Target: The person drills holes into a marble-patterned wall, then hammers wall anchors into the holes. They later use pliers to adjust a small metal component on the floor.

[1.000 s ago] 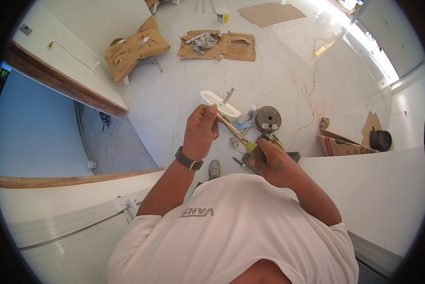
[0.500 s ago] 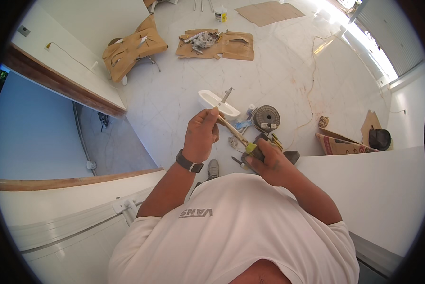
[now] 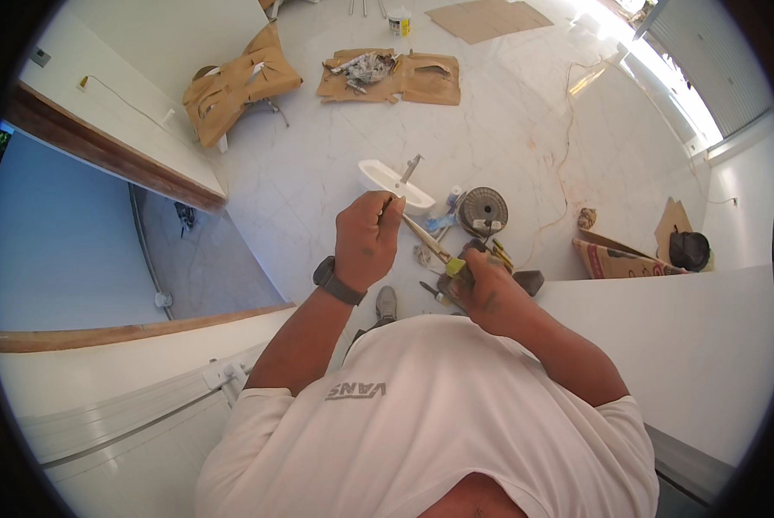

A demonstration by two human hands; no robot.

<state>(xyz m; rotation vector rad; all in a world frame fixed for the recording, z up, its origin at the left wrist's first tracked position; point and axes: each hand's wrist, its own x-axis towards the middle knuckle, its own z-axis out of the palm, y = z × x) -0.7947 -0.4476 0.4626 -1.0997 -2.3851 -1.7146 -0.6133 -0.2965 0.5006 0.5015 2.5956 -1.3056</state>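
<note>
In front of my chest my right hand (image 3: 488, 295) is closed around a dark tool with a lime-green part (image 3: 458, 268). A thin, pale, straight shaft or strip (image 3: 425, 237) runs from that part up to the fingertips of my left hand (image 3: 370, 240). My left hand is closed in a pinch at the strip's far end; what lies between its fingers is too small to make out. Beyond my hands a white washbasin (image 3: 378, 173) with a grey tap (image 3: 412, 167) lies on the floor. My right hand hides part of the tool.
Beside the washbasin stand a dark round reel (image 3: 483, 212) and several small tools. Brown cardboard sheets (image 3: 430, 89) lie farther off, near a white bucket (image 3: 399, 22). A cardboard box (image 3: 616, 259) is at the right, behind a low white wall (image 3: 663, 337). A cord (image 3: 565, 173) crosses the floor.
My left hand has turned at the wrist, its back now more toward view and its fingers curled tighter at the strip's end. My right hand keeps its hold on the tool.
</note>
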